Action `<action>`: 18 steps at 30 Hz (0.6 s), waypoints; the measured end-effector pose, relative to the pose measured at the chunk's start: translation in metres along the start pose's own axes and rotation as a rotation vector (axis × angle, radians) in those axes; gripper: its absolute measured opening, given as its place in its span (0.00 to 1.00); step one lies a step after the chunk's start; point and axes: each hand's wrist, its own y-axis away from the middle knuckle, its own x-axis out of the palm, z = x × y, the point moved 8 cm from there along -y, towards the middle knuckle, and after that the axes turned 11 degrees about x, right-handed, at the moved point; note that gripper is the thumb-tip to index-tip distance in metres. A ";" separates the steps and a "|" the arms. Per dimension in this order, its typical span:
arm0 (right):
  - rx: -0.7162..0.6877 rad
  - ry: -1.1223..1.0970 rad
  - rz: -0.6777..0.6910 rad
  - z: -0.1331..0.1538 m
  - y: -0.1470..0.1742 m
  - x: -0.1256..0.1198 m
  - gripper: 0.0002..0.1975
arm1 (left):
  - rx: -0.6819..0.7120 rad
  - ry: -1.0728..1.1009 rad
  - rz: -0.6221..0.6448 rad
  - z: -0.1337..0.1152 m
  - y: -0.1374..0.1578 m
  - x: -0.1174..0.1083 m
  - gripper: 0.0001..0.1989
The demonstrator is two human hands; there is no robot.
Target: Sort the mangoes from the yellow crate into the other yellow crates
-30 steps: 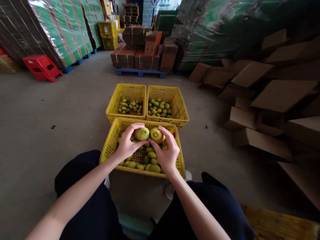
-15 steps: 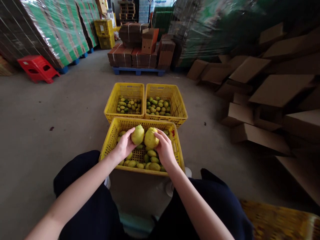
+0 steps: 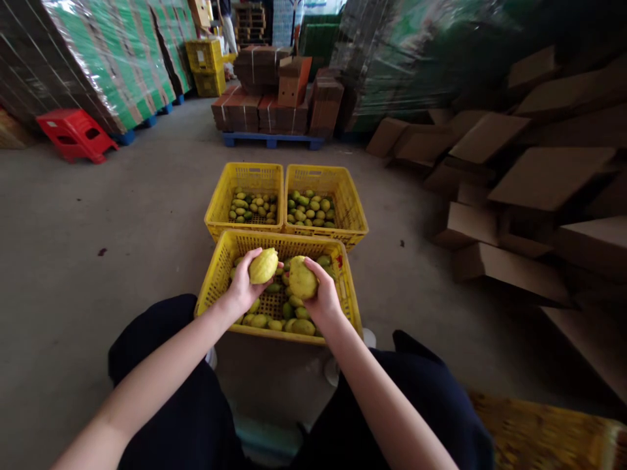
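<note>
My left hand is closed around a yellow lemon, its tip tilted up to the right. A rounder, bumpy greenish-yellow lemon sits in my right hand, thumb on its upper side. The two fruits are a small gap apart, both held above the near yellow crate. Inside that crate lie several green and yellow lemons, gathered mostly along the near and right sides. My hands and the held fruits hide part of its contents.
Beyond stand two more yellow crates, left and right, with lemons on their floors. Cardboard boxes pile up at right. A red stool is far left. Flattened cartons rest on a blue pallet. A person stands far back.
Both lemons have been turned in my hands. The left one now lies more sideways, and the right one has shifted slightly right and down. The gap between them has widened.
</note>
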 end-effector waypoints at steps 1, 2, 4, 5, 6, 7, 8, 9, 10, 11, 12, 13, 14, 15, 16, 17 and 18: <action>0.004 -0.014 0.009 0.000 -0.001 0.000 0.07 | 0.006 0.007 0.000 0.000 0.000 0.000 0.13; 0.005 -0.028 0.021 0.000 -0.002 0.001 0.07 | 0.016 0.017 0.000 -0.001 -0.001 0.000 0.13; 0.007 -0.048 0.057 0.000 -0.002 0.003 0.08 | 0.032 0.038 0.036 -0.002 -0.002 0.003 0.15; 0.009 -0.048 0.083 0.000 -0.001 0.005 0.08 | 0.040 0.048 0.071 -0.003 -0.002 0.005 0.16; 0.012 -0.040 0.116 0.000 0.000 0.008 0.09 | 0.047 0.058 0.113 -0.004 -0.002 0.008 0.18; 0.015 -0.026 0.153 0.000 0.001 0.011 0.10 | 0.052 0.069 0.155 -0.005 -0.001 0.011 0.19; 0.016 -0.011 0.191 0.001 0.002 0.014 0.12 | 0.056 0.081 0.187 -0.006 0.000 0.013 0.20; 0.012 -0.001 0.229 0.002 0.003 0.017 0.13 | 0.062 0.099 0.203 -0.006 0.000 0.014 0.20; 0.007 0.000 0.263 0.003 0.003 0.019 0.15 | 0.066 0.122 0.206 -0.007 0.000 0.014 0.19; -0.002 -0.010 0.290 0.005 0.003 0.021 0.16 | 0.068 0.148 0.205 -0.006 0.000 0.014 0.19; -0.016 -0.032 0.306 0.007 0.002 0.021 0.17 | 0.064 0.180 0.199 -0.005 -0.001 0.014 0.18; -0.035 -0.065 0.309 0.010 0.000 0.021 0.17 | 0.057 0.218 0.192 -0.004 -0.003 0.013 0.17; -0.058 -0.103 0.302 0.013 -0.002 0.019 0.17 | 0.049 0.263 0.187 -0.002 -0.004 0.013 0.16; -0.086 -0.141 0.291 0.016 -0.004 0.017 0.16 | 0.044 0.311 0.185 -0.001 -0.007 0.013 0.16; -0.116 -0.175 0.280 0.018 -0.007 0.015 0.15 | 0.045 0.356 0.184 -0.001 -0.010 0.013 0.15; -0.142 -0.203 0.274 0.020 -0.009 0.014 0.15 | 0.057 0.394 0.184 -0.002 -0.014 0.013 0.15; -0.163 -0.227 0.274 0.022 -0.012 0.014 0.14 | 0.082 0.422 0.185 -0.003 -0.018 0.014 0.16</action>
